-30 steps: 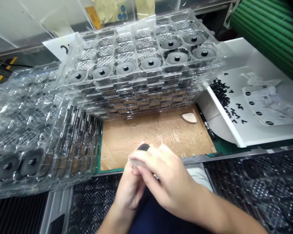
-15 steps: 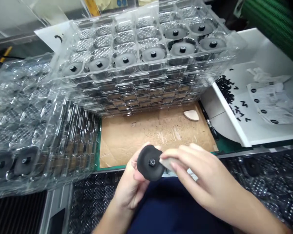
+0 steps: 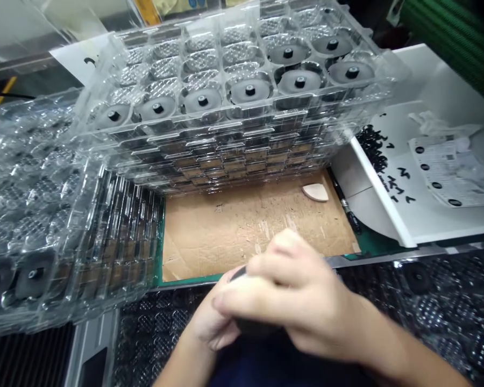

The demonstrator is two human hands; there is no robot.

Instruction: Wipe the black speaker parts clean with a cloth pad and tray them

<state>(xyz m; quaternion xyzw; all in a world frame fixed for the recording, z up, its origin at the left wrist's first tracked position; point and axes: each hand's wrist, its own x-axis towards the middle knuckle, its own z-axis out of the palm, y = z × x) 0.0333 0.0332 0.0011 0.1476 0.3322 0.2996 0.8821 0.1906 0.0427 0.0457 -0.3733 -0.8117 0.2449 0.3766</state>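
My left hand (image 3: 210, 328) grips a round black disc part (image 3: 255, 325) near the bottom middle, mostly hidden. My right hand (image 3: 290, 301) lies over the disc with fingers curled and pressed on its top. Both hands sit just in front of the brown cardboard pad (image 3: 250, 226). Behind the pad stands a tall stack of clear plastic trays (image 3: 234, 123); its top tray holds several grey discs with black hubs (image 3: 248, 90). Another stack of clear trays (image 3: 44, 215) stands at the left, with two discs (image 3: 34, 271) in its near row.
A white bin (image 3: 411, 215) at the right holds small black screws (image 3: 371, 145) and printed label sheets (image 3: 443, 172). A pale wedge-shaped piece (image 3: 315, 192) lies on the cardboard. Dark trays (image 3: 447, 301) sit at the lower right. Green ribbed material (image 3: 452, 37) fills the top right corner.
Half a second ago the left hand held the disc face up with the right fingers at its edge; now the right hand has closed over it and both hands sit lower.
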